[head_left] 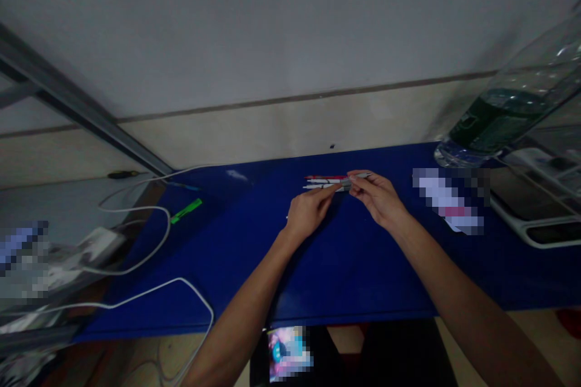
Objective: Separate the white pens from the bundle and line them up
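Observation:
A small row of pens lies on the blue tabletop (345, 266), among them a red pen (324, 178) and white pens (313, 187) with dark parts. My right hand (379, 196) pinches a grey-white pen (364, 176) at the right end of the row, thumb and fingers closed on it. From the left, my left hand (311, 210) reaches in with curled fingers, its fingertips pressed to a pen's grey end beside the right fingertips. Both hands partly cover the pens, so which pen each fingertip grips is hard to make out.
A large clear bottle (494, 121) with a green label leans at the right, near a white device (521, 199). A blurred packet (447, 199) lies beside them. Leftward are a bright green clip-like object (186, 210) and white cables (181, 279). The wall (290, 127) borders the back.

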The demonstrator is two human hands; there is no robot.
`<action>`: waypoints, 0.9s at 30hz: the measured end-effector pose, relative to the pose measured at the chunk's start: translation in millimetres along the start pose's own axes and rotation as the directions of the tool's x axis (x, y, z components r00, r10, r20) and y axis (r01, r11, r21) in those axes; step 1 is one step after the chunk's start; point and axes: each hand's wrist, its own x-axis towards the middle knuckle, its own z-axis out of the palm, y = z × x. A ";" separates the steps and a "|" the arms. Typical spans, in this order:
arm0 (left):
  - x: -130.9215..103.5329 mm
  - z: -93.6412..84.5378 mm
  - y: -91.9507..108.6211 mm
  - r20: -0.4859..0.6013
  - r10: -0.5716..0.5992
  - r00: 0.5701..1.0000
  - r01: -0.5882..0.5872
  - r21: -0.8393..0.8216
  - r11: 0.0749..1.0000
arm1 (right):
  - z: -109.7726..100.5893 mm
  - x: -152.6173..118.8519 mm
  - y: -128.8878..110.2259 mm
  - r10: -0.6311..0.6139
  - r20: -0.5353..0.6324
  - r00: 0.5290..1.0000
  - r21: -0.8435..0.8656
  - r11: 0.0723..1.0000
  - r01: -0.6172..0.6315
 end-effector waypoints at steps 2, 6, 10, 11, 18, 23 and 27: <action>0.2 0.5 0.3 -0.010 0.017 1.000 -0.017 -0.024 1.000 | 0.5 -0.2 0.6 0.017 0.010 1.000 0.016 1.000 -0.017; 1.2 0.3 0.5 -0.042 0.023 0.999 -0.026 -0.060 0.998 | 2.5 -2.3 0.7 0.005 0.032 0.999 -0.013 1.000 -0.005; 1.8 -0.3 1.0 -0.041 0.034 0.999 -0.038 -0.111 0.993 | 4.4 -4.6 1.3 0.008 0.048 0.999 -0.043 0.999 -0.006; 1.8 -0.3 1.3 -0.041 0.032 0.999 -0.036 -0.122 0.992 | 4.5 -4.8 1.7 -0.004 0.045 0.999 -0.052 0.999 0.006; 1.2 -0.2 1.3 -0.075 -0.009 0.997 -0.005 -0.178 0.984 | 3.5 -4.4 3.3 -0.104 0.017 0.994 -0.133 0.986 0.105; 2.0 -0.9 0.8 -0.075 -0.014 0.997 -0.002 -0.211 0.978 | 7.9 -7.4 2.0 -0.077 0.053 0.996 -0.141 0.987 0.084; 3.1 -2.6 2.4 -0.077 -0.051 0.996 0.032 -0.232 0.972 | 9.6 -7.8 3.9 -0.071 0.053 0.996 -0.161 0.984 0.079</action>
